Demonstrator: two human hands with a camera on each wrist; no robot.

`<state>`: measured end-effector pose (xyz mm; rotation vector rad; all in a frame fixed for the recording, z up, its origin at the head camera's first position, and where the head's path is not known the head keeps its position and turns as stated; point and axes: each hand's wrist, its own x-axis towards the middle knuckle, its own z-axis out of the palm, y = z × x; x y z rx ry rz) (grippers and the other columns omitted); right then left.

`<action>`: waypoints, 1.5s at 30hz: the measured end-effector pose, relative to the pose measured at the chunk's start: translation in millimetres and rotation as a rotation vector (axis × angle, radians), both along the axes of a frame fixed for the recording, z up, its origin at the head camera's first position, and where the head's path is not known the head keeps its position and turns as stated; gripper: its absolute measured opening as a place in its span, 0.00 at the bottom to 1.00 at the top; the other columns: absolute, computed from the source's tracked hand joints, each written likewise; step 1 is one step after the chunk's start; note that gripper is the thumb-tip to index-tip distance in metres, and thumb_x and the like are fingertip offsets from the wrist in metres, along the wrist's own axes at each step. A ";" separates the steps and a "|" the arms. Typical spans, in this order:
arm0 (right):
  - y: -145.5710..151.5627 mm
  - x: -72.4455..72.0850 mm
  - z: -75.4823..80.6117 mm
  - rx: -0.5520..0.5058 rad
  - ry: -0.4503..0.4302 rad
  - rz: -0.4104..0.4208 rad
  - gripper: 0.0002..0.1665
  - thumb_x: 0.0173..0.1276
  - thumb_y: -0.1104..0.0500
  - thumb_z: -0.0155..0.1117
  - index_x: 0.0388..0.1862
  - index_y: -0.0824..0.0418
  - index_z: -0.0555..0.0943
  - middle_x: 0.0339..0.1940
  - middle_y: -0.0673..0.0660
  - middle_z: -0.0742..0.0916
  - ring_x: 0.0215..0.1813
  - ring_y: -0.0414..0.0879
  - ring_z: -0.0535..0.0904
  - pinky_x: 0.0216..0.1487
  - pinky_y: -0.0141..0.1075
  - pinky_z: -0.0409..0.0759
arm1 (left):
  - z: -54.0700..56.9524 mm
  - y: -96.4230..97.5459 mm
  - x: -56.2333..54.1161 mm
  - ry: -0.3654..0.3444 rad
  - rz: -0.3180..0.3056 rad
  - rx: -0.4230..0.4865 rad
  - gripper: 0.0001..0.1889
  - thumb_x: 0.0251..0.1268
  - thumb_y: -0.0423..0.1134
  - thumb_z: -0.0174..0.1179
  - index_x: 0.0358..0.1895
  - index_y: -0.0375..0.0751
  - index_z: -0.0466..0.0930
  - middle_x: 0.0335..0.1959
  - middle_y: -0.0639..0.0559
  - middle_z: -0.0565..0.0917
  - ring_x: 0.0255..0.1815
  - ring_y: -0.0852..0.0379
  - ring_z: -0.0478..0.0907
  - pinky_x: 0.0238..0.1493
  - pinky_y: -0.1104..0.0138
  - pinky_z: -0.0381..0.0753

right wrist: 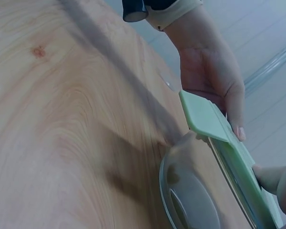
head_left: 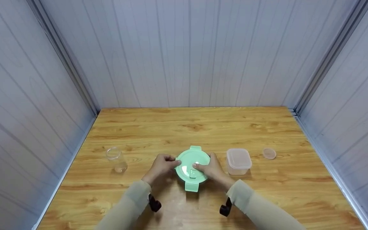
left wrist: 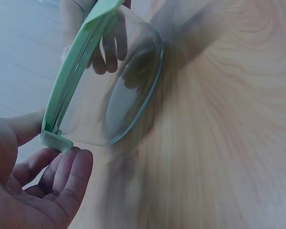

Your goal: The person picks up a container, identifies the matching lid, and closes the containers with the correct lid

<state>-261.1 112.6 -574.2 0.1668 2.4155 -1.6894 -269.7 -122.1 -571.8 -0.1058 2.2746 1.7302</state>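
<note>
A round clear glass food container [left wrist: 133, 95] with a green snap-on lid [head_left: 187, 156] is between both hands, close over the wooden table. My left hand [head_left: 164, 166] pinches the lid's left side, its thumb on top and its fingertips under the side clip [left wrist: 57, 141], which is angled downward. From the other side my right hand [head_left: 214, 168] grips the container, thumb across the lid and fingers around the glass wall. In the head view, the far clip [head_left: 195, 148] and the near clip [head_left: 191, 187] stick outward from the lid.
Left of the hands is a clear glass jar [head_left: 117, 159]. A square translucent box [head_left: 239, 161] with its lid on stands to the right, with a small round translucent lid [head_left: 269, 153] beyond it. Pale panel walls [head_left: 187, 54] enclose the wooden table [head_left: 158, 127] on three sides.
</note>
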 end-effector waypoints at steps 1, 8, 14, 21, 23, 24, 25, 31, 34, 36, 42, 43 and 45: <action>-0.5 1.0 0.3 -0.006 -0.003 -0.009 0.42 0.70 0.57 0.80 0.73 0.70 0.66 0.69 0.69 0.79 0.72 0.62 0.76 0.77 0.54 0.75 | 0.3 0.3 -1.2 0.002 0.000 -0.007 0.10 0.74 0.40 0.71 0.45 0.35 0.87 0.41 0.47 0.88 0.40 0.55 0.84 0.46 0.60 0.89; -3.0 4.4 -2.6 -0.033 0.016 -0.057 0.44 0.70 0.57 0.81 0.73 0.72 0.65 0.71 0.72 0.77 0.75 0.64 0.75 0.78 0.54 0.76 | 1.9 0.8 -5.9 0.050 -0.021 -0.058 0.12 0.73 0.41 0.72 0.47 0.33 0.88 0.43 0.45 0.89 0.40 0.56 0.84 0.48 0.58 0.90; 1.4 -1.0 -1.2 -0.016 -0.005 -0.026 0.46 0.69 0.54 0.81 0.74 0.72 0.66 0.71 0.71 0.77 0.74 0.63 0.76 0.76 0.53 0.77 | 2.2 0.4 -2.2 0.045 -0.042 -0.041 0.13 0.76 0.43 0.70 0.49 0.34 0.88 0.42 0.45 0.89 0.38 0.54 0.86 0.42 0.57 0.91; 13.8 -15.5 13.4 0.042 -0.035 0.015 0.50 0.71 0.51 0.80 0.81 0.71 0.64 0.79 0.73 0.73 0.80 0.67 0.70 0.79 0.55 0.75 | 2.2 -1.5 8.9 0.003 -0.044 -0.016 0.21 0.80 0.47 0.65 0.60 0.32 0.82 0.41 0.43 0.83 0.34 0.51 0.84 0.35 0.59 0.89; 15.5 -21.0 18.8 0.057 -0.027 0.037 0.49 0.73 0.53 0.78 0.82 0.69 0.64 0.80 0.73 0.71 0.81 0.68 0.69 0.79 0.57 0.75 | 3.0 -2.1 12.0 -0.014 -0.032 -0.014 0.25 0.79 0.48 0.66 0.65 0.31 0.78 0.44 0.42 0.82 0.34 0.51 0.83 0.35 0.59 0.89; 15.7 -23.8 21.5 0.073 -0.022 0.053 0.47 0.73 0.53 0.77 0.82 0.68 0.65 0.81 0.72 0.71 0.81 0.69 0.69 0.78 0.57 0.76 | 3.4 -2.4 13.5 -0.017 -0.027 -0.016 0.28 0.78 0.49 0.67 0.67 0.30 0.76 0.45 0.41 0.82 0.34 0.51 0.84 0.35 0.58 0.90; 15.3 -26.4 24.3 0.080 -0.017 0.070 0.46 0.74 0.54 0.76 0.83 0.67 0.65 0.81 0.71 0.71 0.81 0.69 0.69 0.78 0.58 0.76 | 3.9 -2.6 15.1 -0.024 -0.021 -0.014 0.30 0.78 0.49 0.68 0.69 0.29 0.75 0.47 0.41 0.82 0.34 0.50 0.84 0.35 0.57 0.91; 9.4 -40.3 36.3 0.141 0.042 0.185 0.38 0.79 0.57 0.71 0.84 0.58 0.70 0.85 0.66 0.70 0.83 0.69 0.67 0.78 0.62 0.75 | 7.9 -0.4 24.6 -0.018 -0.023 -0.024 0.35 0.77 0.47 0.69 0.74 0.26 0.69 0.53 0.36 0.81 0.37 0.46 0.86 0.39 0.52 0.93; 6.2 -45.1 38.5 0.145 0.064 0.218 0.36 0.80 0.57 0.68 0.83 0.57 0.71 0.86 0.66 0.70 0.84 0.70 0.66 0.77 0.63 0.75 | 9.4 1.2 28.3 -0.014 -0.034 -0.047 0.36 0.77 0.45 0.69 0.75 0.25 0.67 0.55 0.34 0.81 0.40 0.45 0.87 0.40 0.54 0.93; 4.8 -47.6 38.6 0.146 0.075 0.237 0.34 0.82 0.57 0.66 0.83 0.58 0.72 0.85 0.66 0.71 0.84 0.70 0.66 0.77 0.63 0.76 | 10.4 2.4 29.9 -0.018 -0.036 -0.055 0.36 0.76 0.43 0.69 0.75 0.24 0.67 0.56 0.34 0.81 0.41 0.44 0.88 0.40 0.54 0.93; 4.4 -54.6 33.6 0.153 0.053 0.359 0.27 0.84 0.64 0.58 0.78 0.65 0.76 0.79 0.66 0.79 0.82 0.66 0.71 0.78 0.57 0.77 | 11.8 6.7 32.8 -0.019 -0.053 -0.023 0.29 0.75 0.40 0.69 0.69 0.26 0.71 0.49 0.38 0.81 0.37 0.45 0.87 0.38 0.53 0.92; 4.8 -55.3 32.5 0.159 0.051 0.379 0.26 0.84 0.65 0.57 0.77 0.66 0.77 0.78 0.66 0.80 0.82 0.65 0.71 0.79 0.56 0.76 | 11.6 7.3 33.0 -0.022 -0.053 -0.013 0.27 0.76 0.40 0.69 0.67 0.27 0.72 0.48 0.39 0.81 0.36 0.45 0.86 0.37 0.53 0.92; 5.5 -56.0 31.3 0.175 0.053 0.400 0.25 0.83 0.68 0.55 0.75 0.67 0.78 0.77 0.65 0.81 0.83 0.65 0.70 0.81 0.55 0.74 | 10.8 8.1 32.6 -0.031 -0.046 0.008 0.24 0.76 0.39 0.69 0.65 0.27 0.74 0.45 0.41 0.81 0.35 0.46 0.86 0.37 0.52 0.92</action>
